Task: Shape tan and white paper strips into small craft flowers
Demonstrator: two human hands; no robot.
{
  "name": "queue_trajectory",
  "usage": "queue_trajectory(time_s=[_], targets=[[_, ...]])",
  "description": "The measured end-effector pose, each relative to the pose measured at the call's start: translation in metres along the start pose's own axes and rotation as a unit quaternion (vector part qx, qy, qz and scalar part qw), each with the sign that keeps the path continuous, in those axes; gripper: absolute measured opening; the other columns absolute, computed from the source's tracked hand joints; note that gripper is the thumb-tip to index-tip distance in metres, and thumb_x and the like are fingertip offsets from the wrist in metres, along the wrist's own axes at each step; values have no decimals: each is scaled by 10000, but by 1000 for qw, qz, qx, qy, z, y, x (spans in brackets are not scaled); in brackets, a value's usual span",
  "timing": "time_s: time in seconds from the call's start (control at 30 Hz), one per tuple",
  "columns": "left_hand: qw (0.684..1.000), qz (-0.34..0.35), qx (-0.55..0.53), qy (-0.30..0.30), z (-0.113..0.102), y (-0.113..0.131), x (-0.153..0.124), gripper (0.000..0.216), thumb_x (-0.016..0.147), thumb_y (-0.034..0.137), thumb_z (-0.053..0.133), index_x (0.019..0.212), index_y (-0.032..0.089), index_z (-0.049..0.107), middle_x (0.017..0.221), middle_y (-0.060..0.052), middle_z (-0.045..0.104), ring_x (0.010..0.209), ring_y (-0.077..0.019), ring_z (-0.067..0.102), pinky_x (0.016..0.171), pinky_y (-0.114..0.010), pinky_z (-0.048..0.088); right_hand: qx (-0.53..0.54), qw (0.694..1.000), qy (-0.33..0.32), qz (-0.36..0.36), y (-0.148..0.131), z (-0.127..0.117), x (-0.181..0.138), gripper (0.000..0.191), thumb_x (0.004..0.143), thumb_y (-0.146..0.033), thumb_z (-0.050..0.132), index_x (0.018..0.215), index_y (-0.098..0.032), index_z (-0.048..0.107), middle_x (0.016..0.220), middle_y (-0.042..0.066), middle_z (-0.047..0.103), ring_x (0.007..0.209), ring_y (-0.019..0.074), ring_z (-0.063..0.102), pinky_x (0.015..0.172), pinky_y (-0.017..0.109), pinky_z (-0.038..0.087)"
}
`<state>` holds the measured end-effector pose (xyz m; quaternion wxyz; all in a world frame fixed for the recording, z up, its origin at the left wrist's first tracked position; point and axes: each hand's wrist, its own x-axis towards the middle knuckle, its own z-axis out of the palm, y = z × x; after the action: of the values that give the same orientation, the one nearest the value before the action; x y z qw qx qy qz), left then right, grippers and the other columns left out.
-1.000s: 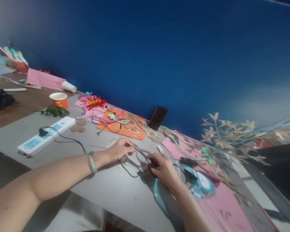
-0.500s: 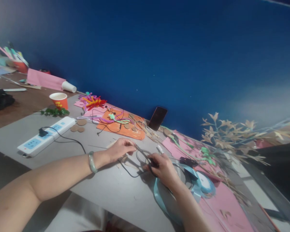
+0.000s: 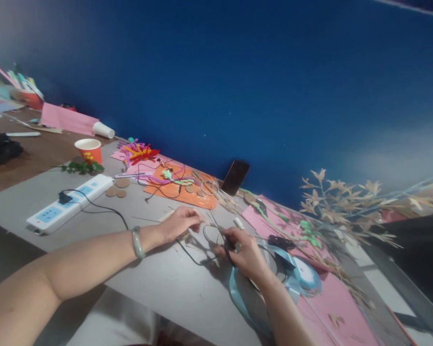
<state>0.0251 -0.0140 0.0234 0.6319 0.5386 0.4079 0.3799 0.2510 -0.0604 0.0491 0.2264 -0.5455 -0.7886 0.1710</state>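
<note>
My left hand, with a jade-coloured bangle on its wrist, is closed in a pinch over the table. What sits between its fingertips is too small to make out. My right hand is curled around a black cable, partly hidden by the fingers. A thin grey loop stands out from the right fingers toward the left hand. Below both hands a black cord runs along the grey tabletop. Light scraps lie under the left hand. Blue ribbon curls beside the right wrist.
A white power strip with a black plug lies left, near a paper cup and green leaves. A phone leans on the blue wall. Orange paper, pipe cleaners, pink sheets and dried flowers surround the work area.
The grey strands between my hands have spread into a more open loop, and my fingertips are slightly farther apart. My right hand has turned a little; the surroundings stay put.
</note>
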Motion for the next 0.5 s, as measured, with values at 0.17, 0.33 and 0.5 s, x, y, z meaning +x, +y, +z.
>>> queue_trajectory(time_s=[0.17, 0.33, 0.5], targets=[[997, 30, 52, -46, 2, 7, -6, 242, 767, 339, 571, 764, 112, 654, 649, -29, 596, 568, -95, 523, 538, -197, 393, -7, 999, -35, -5, -11, -4, 0, 367, 677, -447, 719, 918, -182, 640, 644, 6, 606, 677, 185, 536, 648, 301, 408], [991, 36, 77, -106, 4, 7, -9, 216, 766, 305, 559, 792, 115, 658, 627, -12, 586, 555, -97, 525, 534, -200, 398, -12, 998, -58, -16, -13, -3, 0, 342, 684, -455, 713, 885, -190, 636, 629, -4, 596, 657, 175, 527, 635, 293, 397], [986, 37, 98, -133, 5, 6, -9, 202, 762, 303, 566, 757, 119, 650, 625, -10, 595, 555, -99, 521, 525, -200, 386, -11, 998, -59, -18, -13, 0, -1, 326, 676, -447, 722, 868, -199, 632, 623, -9, 587, 665, 177, 517, 633, 291, 396]])
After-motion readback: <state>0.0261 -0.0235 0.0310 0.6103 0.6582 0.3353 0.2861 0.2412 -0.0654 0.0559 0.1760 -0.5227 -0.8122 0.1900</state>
